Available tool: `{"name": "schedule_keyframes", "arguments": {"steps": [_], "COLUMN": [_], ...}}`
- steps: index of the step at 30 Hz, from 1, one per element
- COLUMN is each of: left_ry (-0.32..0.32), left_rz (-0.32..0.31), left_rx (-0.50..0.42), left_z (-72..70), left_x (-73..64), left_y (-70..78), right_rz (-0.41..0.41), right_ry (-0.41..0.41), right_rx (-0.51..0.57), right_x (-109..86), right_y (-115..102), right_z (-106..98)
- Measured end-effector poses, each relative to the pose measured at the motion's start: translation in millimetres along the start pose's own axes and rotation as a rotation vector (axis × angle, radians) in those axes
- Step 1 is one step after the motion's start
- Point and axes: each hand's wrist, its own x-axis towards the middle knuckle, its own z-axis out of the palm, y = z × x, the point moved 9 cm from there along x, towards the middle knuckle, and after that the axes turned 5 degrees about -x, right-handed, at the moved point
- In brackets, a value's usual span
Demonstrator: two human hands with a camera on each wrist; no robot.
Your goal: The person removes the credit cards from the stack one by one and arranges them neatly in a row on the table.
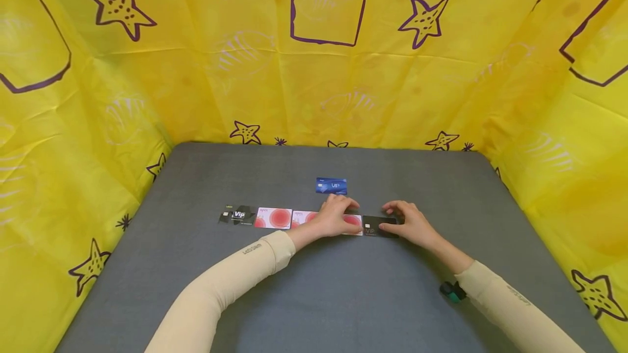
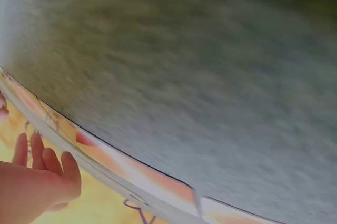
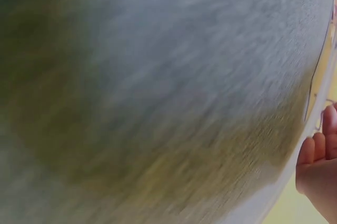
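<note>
In the head view, a row of cards lies on the grey table: a black Vip card at the left end, pink-and-white cards with red circles in the middle, and a dark VIP card at the right end. My left hand lies over the pink cards and partly hides them, its thumb by the dark card's left edge. My right hand is at that card's right end, thumb over its face and fingers beyond its far edge. Whether either hand presses the cards is unclear.
A blue VIP card lies behind the row, just beyond my left hand. The grey tabletop reaches yellow patterned cloth at the back and sides. A dark wrist device hangs under my right sleeve.
</note>
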Motion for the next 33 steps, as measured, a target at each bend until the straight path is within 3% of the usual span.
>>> {"name": "schedule_keyframes", "arguments": {"steps": [7, 14, 23, 33], "left_ry": [0.004, 0.006, 0.069, 0.12], "left_rz": [0.062, 0.001, 0.009, -0.058], "left_rx": [-0.05, -0.129, -0.179, -0.266], "left_z": [-13.2, -28.9, -48.0, -63.4], "left_x": [-2.5, -8.2, -13.7, -16.9], "left_y": [-6.1, -27.3, -45.3, -66.4], "right_rz": [-0.027, -0.041, -0.01, -0.024], "right_ry": [-0.007, -0.022, -0.032, -0.046], "right_rx": [0.045, 0.083, 0.136, 0.175], "right_x": [13.5, 31.0, 48.1, 66.8], "right_y": [-14.7, -26.3, -34.5, -45.6], "right_z": [9.5, 23.4, 35.2, 44.3]}}
